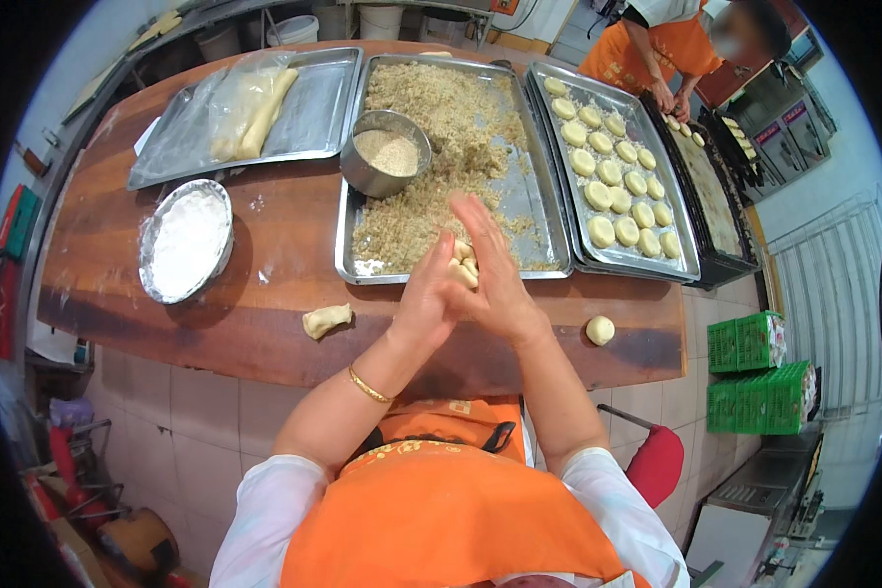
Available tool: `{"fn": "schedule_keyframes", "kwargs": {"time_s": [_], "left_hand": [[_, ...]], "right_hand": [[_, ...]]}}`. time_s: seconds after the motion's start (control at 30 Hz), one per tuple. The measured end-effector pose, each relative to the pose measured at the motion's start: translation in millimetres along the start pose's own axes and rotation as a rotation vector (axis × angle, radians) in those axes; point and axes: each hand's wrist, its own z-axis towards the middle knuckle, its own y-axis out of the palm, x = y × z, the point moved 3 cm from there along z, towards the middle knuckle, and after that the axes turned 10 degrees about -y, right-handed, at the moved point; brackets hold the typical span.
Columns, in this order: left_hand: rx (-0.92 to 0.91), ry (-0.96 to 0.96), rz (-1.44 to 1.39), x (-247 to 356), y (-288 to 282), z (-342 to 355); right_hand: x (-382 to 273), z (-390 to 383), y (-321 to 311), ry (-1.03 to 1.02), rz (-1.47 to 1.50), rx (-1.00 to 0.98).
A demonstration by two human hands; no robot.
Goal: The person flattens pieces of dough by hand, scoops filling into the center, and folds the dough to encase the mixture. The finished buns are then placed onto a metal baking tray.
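Over the near edge of a metal tray (348, 230) of crumbly filling, my left hand (426, 294) and my right hand (500, 284) are pressed toward each other, fingers pointing away from me. Between the palms sits a small clump of pale dough (465, 267), partly hidden by the hands. To the left on the wooden table lies a loose lump of dough (326, 320). A round dough ball (600, 330) rests on the table to the right. A steel bowl (382, 176) with fine crumbs stands on the filling.
A bowl of white flour (188, 240) stands left, near a tray (318, 98) holding plastic-covered dough (265, 118). At right, a tray (681, 265) bears rows of round pastries (609, 172). A co-worker (647, 59) handles pieces at a dark baking tray (720, 211). Green crates (759, 397) stand on the floor.
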Motion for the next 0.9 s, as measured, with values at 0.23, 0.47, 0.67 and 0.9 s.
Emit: {"fn": "schedule_keyframes", "kwargs": {"time_s": [0.23,0.47,0.67,0.9], "left_hand": [[0.0,0.012,0.065,4.8,12.7,0.7],[-0.181,-0.018,-0.034,20.1,32.8,-27.3],[-0.014,0.075,0.356,12.1,21.3,-30.5],[0.095,0.063,0.291,-1.1,15.5,-30.4]], "right_hand": [[6.9,13.0,-9.3,-0.187,0.019,-0.135],[13.0,7.5,-10.3,-0.116,0.131,-0.007],[-20.4,18.0,-6.0,-0.098,0.189,-0.005],[-14.6,6.9,3.1,-0.029,0.23,-0.013]]}}
